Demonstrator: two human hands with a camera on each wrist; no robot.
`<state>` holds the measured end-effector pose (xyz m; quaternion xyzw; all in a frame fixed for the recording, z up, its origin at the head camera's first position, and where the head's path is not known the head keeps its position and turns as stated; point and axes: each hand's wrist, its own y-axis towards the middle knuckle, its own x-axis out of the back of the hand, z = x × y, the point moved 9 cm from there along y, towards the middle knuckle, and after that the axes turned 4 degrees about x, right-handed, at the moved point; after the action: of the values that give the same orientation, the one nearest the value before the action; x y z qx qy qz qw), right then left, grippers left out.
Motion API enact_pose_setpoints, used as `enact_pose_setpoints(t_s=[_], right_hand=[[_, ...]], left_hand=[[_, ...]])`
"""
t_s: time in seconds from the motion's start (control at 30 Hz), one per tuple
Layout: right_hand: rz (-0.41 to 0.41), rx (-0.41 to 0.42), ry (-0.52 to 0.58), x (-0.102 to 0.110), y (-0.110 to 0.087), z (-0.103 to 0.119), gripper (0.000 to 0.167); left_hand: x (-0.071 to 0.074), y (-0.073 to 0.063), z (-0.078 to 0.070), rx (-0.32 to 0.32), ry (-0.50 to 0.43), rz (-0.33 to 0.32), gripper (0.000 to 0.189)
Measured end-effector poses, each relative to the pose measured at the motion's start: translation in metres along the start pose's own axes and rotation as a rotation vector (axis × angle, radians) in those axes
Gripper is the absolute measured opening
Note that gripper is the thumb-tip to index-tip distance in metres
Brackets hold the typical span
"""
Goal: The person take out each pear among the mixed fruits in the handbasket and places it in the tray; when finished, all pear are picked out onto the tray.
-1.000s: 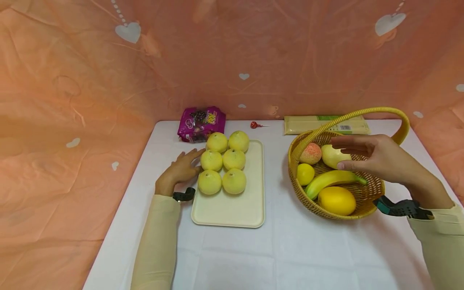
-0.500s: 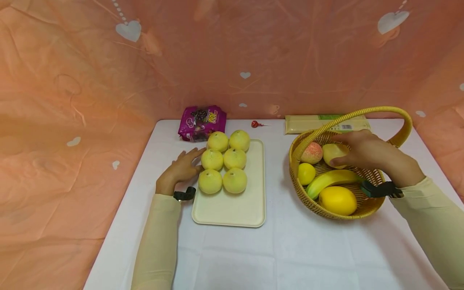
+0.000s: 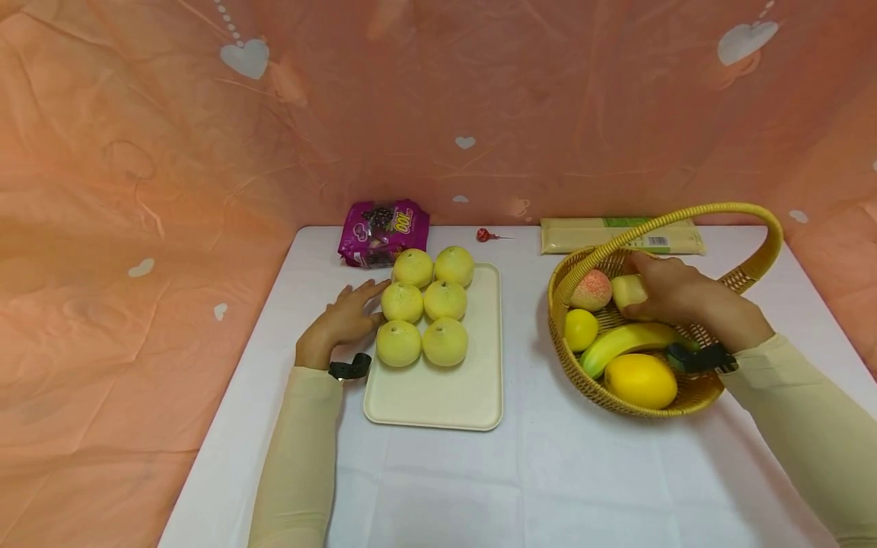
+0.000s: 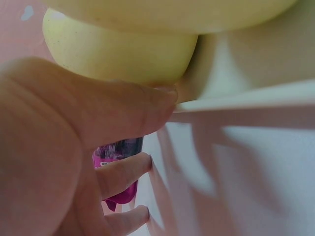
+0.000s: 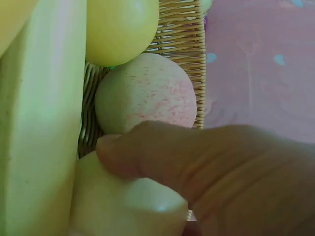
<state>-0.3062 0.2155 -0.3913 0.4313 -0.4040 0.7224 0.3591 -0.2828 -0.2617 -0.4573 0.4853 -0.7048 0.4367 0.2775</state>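
My right hand (image 3: 674, 293) reaches into the wicker basket (image 3: 569, 373) and grips a pale yellow pear (image 3: 626, 292). In the right wrist view the thumb (image 5: 123, 152) lies across the pear (image 5: 123, 206); the other fingers are mostly hidden. A pinkish peach (image 3: 591, 290), a lemon (image 3: 581, 329), a banana (image 3: 626, 342) and a larger yellow oval fruit (image 3: 641, 381) lie around it. My left hand (image 3: 346, 316) rests with loose fingers at the left edge of the cream tray (image 3: 438, 403), its thumb (image 4: 133, 108) at the rim beside the round yellow pears (image 3: 403, 303).
A purple snack packet (image 3: 382, 232) lies behind the tray. A small red-headed item (image 3: 483, 235) with a thin point lies at the back middle. Behind the basket is a flat pale packet (image 3: 582, 237). The basket's tall handle (image 3: 685, 213) arches over its back right side.
My right hand has lowered from above the basket into it, and its fingers have closed round the pale pear. My left hand has stayed at the tray's edge.
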Motion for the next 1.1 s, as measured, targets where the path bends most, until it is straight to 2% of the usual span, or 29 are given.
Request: enact_pose_setpoints(t_s=[0.13,0.27,0.47,0.67,0.8,0.97,1.1], right_hand=[[-0.046,0.013,-0.040,0.006,-0.009,0.001,0.077],[-0.139,0.075,-0.055,0.016,-0.030,0.011,0.075],[-0.292,0.109,0.063,0.030,-0.066,0.026,0.075],[-0.405,0.174,0.198,0.034,-0.098,0.044,0.080],[-0.436,0.246,0.292,0.031,-0.112,0.060,0.082],[-0.406,0.399,0.384,0.024,-0.121,0.089,0.085],[-0.384,0.451,0.427,0.021,-0.121,0.113,0.084]], left_hand=[[0.000,0.001,-0.001,0.001,0.004,-0.001,0.072],[0.001,0.000,-0.003,-0.005,0.009,-0.004,0.072],[0.001,0.000,-0.004,-0.012,0.009,-0.006,0.072],[0.000,0.000,-0.002,-0.004,0.007,-0.001,0.071],[0.000,-0.001,-0.003,-0.003,0.009,-0.001,0.071],[0.000,-0.001,-0.003,0.000,0.010,0.001,0.071],[0.000,-0.002,-0.003,0.001,0.001,0.001,0.071]])
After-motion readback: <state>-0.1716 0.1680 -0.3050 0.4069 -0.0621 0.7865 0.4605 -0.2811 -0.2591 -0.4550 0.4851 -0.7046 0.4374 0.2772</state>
